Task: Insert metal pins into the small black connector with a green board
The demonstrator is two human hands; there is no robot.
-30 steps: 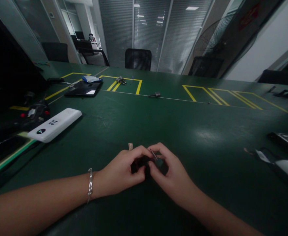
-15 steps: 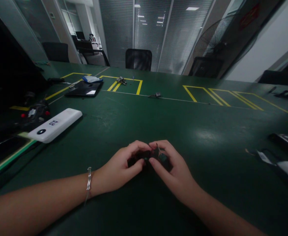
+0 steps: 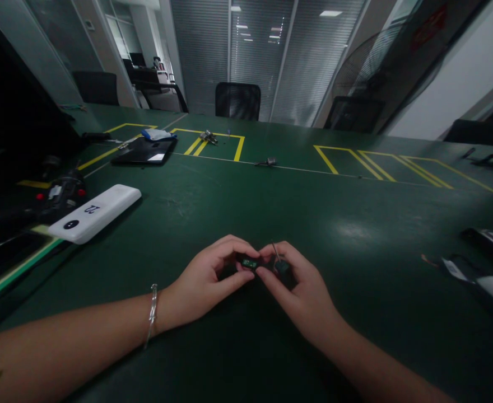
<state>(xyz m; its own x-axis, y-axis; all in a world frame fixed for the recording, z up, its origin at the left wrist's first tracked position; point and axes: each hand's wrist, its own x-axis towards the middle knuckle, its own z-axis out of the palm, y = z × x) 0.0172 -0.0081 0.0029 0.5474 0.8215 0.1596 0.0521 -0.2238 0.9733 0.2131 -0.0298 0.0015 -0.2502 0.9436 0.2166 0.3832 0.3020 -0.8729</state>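
with fingers of the left hand pinching a small green-faced piece and those of the right hand curled round a thin-shafted dark part, close together over the surface, a loosening fingertip grip could drop either.

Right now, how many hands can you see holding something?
2: your left hand pinches a small green-faced piece, and just beside it your right hand holds a dark piece with a thin rod. Fingers partly hide both pieces.
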